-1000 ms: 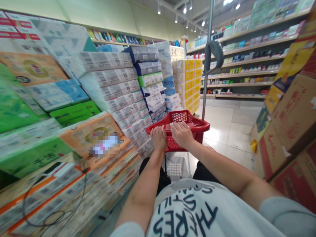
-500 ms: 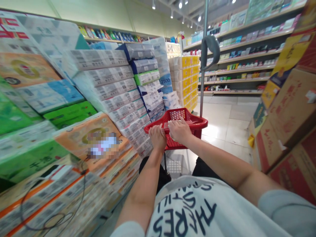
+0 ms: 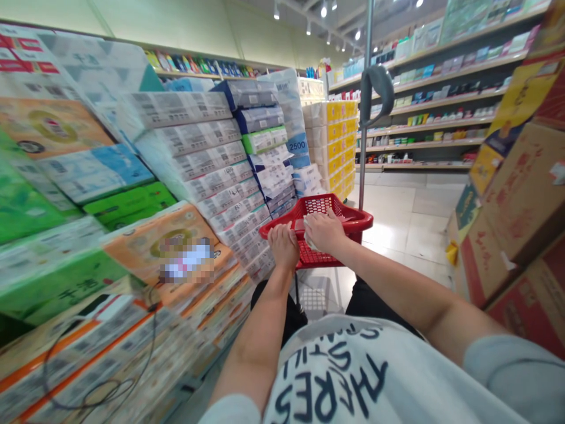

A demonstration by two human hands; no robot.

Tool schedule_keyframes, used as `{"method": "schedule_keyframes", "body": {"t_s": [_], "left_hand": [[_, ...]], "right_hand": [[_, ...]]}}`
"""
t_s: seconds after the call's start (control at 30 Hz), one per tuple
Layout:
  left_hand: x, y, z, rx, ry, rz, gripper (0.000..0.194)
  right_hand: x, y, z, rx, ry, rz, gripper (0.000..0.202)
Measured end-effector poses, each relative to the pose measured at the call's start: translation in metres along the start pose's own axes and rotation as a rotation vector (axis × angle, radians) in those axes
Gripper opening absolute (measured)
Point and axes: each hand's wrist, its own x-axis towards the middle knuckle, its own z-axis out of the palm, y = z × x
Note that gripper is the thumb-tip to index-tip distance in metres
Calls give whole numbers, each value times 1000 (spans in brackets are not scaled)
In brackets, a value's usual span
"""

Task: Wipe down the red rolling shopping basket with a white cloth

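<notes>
A red plastic basket (image 3: 359, 222) with mesh walls stands in front of my body, on a cart with a metal pole. My left hand (image 3: 283, 242) has its fingers wrapped over the near rim at the left. To its right my right hand (image 3: 324, 231) lies at the same rim with a whitish cloth or tissue (image 3: 310, 238) bunched under its fingers. The palms and the cloth's full shape are hidden.
Stacked tissue packs (image 3: 207, 150) rise on the left, with a lit phone (image 3: 188, 262) and a loose cable (image 3: 154, 330) on the nearer ones. Cardboard boxes (image 3: 525, 194) line the right. A grey handle (image 3: 378, 94) is on the pole; shelves stand behind.
My right hand has shifted slightly along the rim to the right, and more of the whitish cloth shows beneath it. My left hand keeps its grip.
</notes>
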Motion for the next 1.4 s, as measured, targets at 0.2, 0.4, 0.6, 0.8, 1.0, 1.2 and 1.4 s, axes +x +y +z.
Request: {"method": "schedule_keyframes", "body": {"t_s": [0.2, 0.4, 0.6, 0.8, 1.0, 1.2, 1.4], "left_hand": [[0, 0, 1, 6, 0, 0, 43], [0, -1, 2, 9, 5, 5, 43], [0, -2, 1, 8, -7, 16, 41], [-2, -3, 0, 6, 18, 16, 41], [0, -3, 1, -7, 3, 5, 42], [-1, -3, 1, -3, 14, 9, 43], [-1, -1, -1, -12, 7, 10, 43]], "right_hand": [[-14, -2, 10, -22, 115, -65, 38], [-4, -1, 8, 8, 55, -22, 31], [-7, -1, 11, -13, 121, -32, 35], [-9, 6, 11, 20, 130, -81, 32], [-9, 7, 15, 5, 156, -25, 33], [-13, 6, 14, 54, 160, -114, 33], [-9, 6, 15, 73, 169, -12, 33]]}}
